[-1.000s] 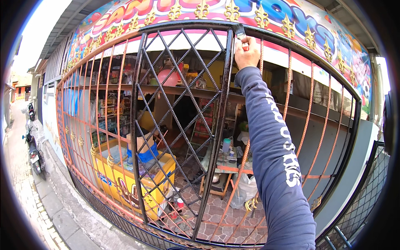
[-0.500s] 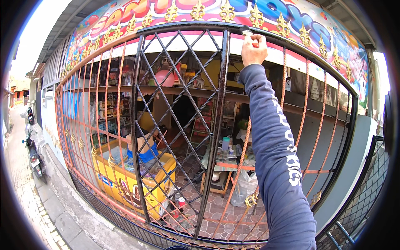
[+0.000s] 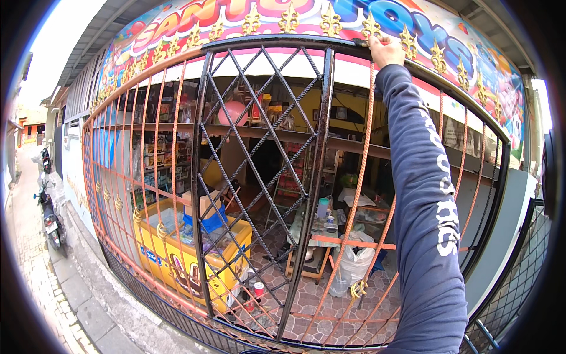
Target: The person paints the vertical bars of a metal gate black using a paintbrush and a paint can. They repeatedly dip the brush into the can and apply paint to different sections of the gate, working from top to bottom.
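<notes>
My right hand (image 3: pixel 387 52), in a dark blue sleeve with white lettering, is raised to the top rail of a metal gate. Its fingers are closed around a small paintbrush (image 3: pixel 359 42), whose dark tip points left and lies against the rail; the handle is mostly hidden. Glossy black coats the top rail (image 3: pixel 265 40) here and the diamond-lattice panel (image 3: pixel 259 135) below. Many upright twisted bars (image 3: pixel 361 177) are still reddish brown. Gold spear-shaped finials (image 3: pixel 331 22) line the rail, one just behind my fingers. My left hand is out of view.
Behind the bars stand a yellow chest freezer (image 3: pixel 194 262), a cluttered table (image 3: pixel 336 233) and a white plastic bag (image 3: pixel 352 268). A colourful sign (image 3: pixel 206 26) hangs above. Parked motorbikes (image 3: pixel 52 221) line the paved lane at left. A mesh gate (image 3: pixel 513 283) stands at right.
My right hand has moved right along the top rail with the paintbrush, and my forearm went with it. The view has shifted slightly, so the gate sits a little farther right.
</notes>
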`<action>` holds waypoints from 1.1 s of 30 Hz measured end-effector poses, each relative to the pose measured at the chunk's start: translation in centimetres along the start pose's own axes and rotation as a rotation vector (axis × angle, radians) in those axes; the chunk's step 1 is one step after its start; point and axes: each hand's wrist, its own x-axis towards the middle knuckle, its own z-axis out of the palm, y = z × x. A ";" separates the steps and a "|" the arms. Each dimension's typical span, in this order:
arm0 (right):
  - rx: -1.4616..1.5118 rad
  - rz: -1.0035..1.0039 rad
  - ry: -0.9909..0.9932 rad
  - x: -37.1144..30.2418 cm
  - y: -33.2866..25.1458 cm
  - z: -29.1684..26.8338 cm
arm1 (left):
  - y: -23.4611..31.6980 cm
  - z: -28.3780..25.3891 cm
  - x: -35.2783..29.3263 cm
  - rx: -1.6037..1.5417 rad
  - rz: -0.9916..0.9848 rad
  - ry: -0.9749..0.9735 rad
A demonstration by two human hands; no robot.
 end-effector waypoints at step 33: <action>-0.115 -0.896 -0.172 -5.2 4.7 -2.4 | 2.4 1.5 -1.4 0.100 -0.038 -0.052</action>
